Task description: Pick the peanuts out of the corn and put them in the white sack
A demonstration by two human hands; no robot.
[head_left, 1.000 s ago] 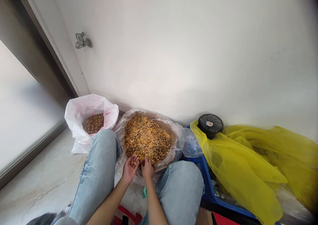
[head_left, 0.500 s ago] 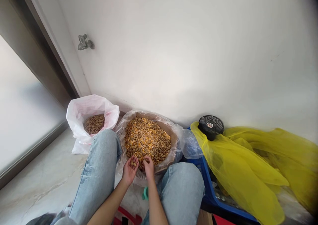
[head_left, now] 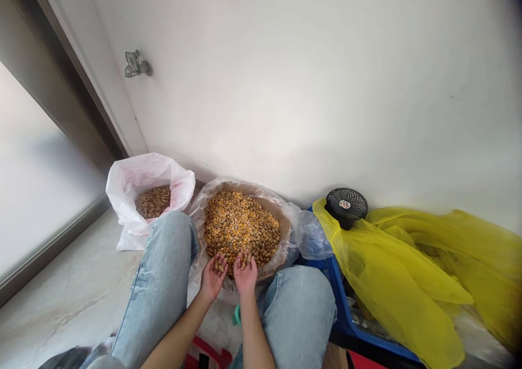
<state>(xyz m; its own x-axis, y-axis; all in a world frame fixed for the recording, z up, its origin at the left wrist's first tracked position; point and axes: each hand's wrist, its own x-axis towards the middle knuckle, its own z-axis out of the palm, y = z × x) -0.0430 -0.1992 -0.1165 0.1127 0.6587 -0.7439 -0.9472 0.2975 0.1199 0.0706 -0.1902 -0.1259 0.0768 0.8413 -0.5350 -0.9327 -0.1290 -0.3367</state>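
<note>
A white wall [head_left: 310, 86] is filling most of the view, with a grey wall tap [head_left: 136, 64] mounted on it and a frosted glass door panel [head_left: 41, 157] running along the left. A pale marble floor [head_left: 69, 298] is extending beneath. To the right, yellow plastic sheeting [head_left: 408, 266] is draped over a blue plastic crate [head_left: 345, 314], and a small black fan [head_left: 346, 206] is sitting against the sheeting at the wall.

A person in light blue jeans [head_left: 159, 282] is sitting with knees apart, facing the wall. Between the knees, a clear plastic bag lined with brown paper [head_left: 281, 233] is standing open, holding a wide mixed pile of yellow maize and brown almond-shaped kernels [head_left: 240, 222]. State of the work: the two kinds are lying mingled throughout this pile, with much of it left. Beside it, a white plastic bag [head_left: 126, 195] is holding a smaller heap of brown kernels [head_left: 153, 201], with no yellow showing.

The left hand [head_left: 212, 279] and right hand [head_left: 245, 275] are hovering palm up at the near edge of the pile, just apart. Their fingers are curled loosely, not clenched, each cradling a few kernels; the exact count is too small to tell.
</note>
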